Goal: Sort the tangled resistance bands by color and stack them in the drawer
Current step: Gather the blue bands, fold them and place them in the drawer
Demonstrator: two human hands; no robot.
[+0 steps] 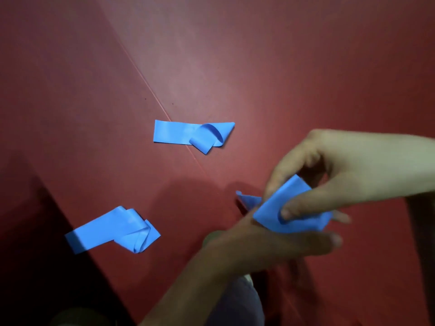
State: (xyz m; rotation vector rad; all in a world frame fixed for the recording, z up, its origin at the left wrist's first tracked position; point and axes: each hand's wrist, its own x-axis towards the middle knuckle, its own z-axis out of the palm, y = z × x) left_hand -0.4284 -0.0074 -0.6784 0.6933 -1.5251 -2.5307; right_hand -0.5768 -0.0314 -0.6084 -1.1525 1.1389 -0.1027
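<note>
The right hand (341, 170) pinches the held band (270, 212), blue and folded, between thumb and fingers at the near right above the red desk (259, 67); the left hand (259, 241) lies beneath with fingers stretched flat, carrying it. The far band (188, 134) and the near band (110, 231) at left, both blue and looped over themselves, lie well apart on the desk; no drawer is in view. Untangling probably goes best if the left hand steadies one end while the right draws the loop out slowly, since thin rubber tends to cling.
</note>
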